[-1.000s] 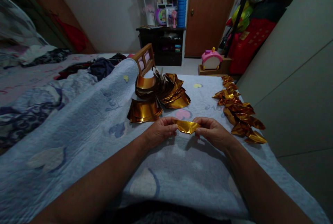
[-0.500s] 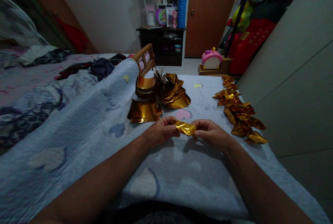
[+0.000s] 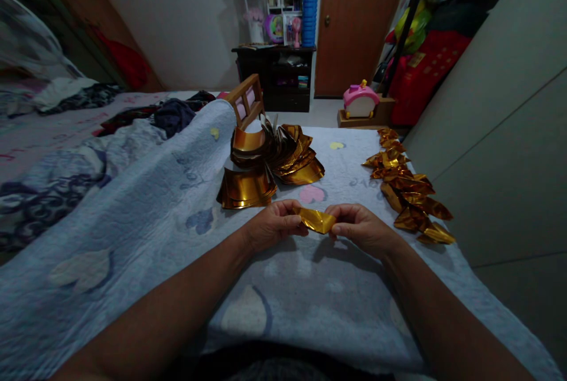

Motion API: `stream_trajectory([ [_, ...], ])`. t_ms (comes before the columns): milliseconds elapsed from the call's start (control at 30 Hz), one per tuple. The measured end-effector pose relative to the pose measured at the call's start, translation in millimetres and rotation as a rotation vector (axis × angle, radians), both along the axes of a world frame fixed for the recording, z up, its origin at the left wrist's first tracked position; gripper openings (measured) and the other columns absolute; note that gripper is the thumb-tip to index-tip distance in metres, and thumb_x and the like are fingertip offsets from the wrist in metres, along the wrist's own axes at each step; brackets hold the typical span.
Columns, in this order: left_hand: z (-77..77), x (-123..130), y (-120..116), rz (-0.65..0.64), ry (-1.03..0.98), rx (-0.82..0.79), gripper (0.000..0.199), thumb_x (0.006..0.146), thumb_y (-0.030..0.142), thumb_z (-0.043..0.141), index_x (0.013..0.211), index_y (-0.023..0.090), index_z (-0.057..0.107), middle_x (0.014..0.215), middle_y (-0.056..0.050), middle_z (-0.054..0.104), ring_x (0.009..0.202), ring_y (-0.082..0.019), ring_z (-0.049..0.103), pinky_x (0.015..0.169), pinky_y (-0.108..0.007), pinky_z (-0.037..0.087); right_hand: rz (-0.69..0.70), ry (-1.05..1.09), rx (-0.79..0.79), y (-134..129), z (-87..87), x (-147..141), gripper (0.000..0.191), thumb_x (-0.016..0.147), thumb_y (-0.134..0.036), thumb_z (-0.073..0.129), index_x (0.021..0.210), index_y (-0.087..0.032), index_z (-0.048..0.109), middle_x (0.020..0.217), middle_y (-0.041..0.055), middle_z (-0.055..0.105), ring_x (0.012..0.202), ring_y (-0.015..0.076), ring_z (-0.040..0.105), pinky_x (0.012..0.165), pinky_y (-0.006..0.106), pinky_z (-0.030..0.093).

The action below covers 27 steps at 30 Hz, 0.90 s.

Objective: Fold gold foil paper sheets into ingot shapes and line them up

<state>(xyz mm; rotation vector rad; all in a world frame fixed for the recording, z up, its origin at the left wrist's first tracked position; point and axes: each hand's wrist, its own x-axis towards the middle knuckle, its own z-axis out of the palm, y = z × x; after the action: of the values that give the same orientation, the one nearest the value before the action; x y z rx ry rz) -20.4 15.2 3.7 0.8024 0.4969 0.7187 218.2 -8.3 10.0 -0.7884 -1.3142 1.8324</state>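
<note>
Between my two hands a shiny folded piece of gold foil paper (image 3: 316, 221) is held just above the bed. My left hand (image 3: 277, 224) pinches its left end between thumb and fingers. At the other end, my right hand (image 3: 359, 227) grips it the same way. Beyond my left hand lies a fanned stack of gold foil sheets (image 3: 248, 186), curved and overlapping. Off to the right, along the bed's edge, several folded gold foil pieces (image 3: 407, 186) lie in a row.
A light blue quilt (image 3: 310, 310) with heart patterns covers the bed. Rumpled clothes (image 3: 177, 116) lie to the left. A wooden bed rail (image 3: 245, 100) rises at the far end. Past it are a dark cabinet (image 3: 274, 82) and a pink toy case (image 3: 360, 101). A pale panel (image 3: 500, 150) borders the right side.
Both hands keep hold of the gold foil piece, which has tilted and dipped very slightly. The stack and the row of folded pieces have not moved.
</note>
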Motion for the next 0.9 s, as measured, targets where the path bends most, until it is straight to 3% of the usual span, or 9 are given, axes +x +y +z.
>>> stream_trajectory([
  [633,-0.3,-2.7,1.1,-0.019,-0.004,-0.036,0.032,0.068,0.024,0.090,0.085,0.012,0.065,0.085,-0.004,0.072,0.072,-0.014,0.071,0.069,-0.024,0.055,-0.019,0.027,0.017,-1.4,2.6,-1.3,0.025,0.073,-0.037,0.085,0.080,-0.018,0.071,0.076,0.0002,0.066,0.066,0.0115,0.058,0.064,0.025,0.048],
  [900,-3.2,-1.6,1.8,0.028,0.012,0.043,0.029,0.070,0.027,0.089,0.085,0.013,0.068,0.086,-0.004,0.072,0.072,-0.012,0.067,0.070,-0.023,0.054,-0.018,0.054,-0.007,-1.4,1.7,-1.9,0.027,0.072,-0.035,0.087,0.080,-0.017,0.068,0.079,0.0002,0.068,0.067,0.0114,0.061,0.064,0.026,0.051],
])
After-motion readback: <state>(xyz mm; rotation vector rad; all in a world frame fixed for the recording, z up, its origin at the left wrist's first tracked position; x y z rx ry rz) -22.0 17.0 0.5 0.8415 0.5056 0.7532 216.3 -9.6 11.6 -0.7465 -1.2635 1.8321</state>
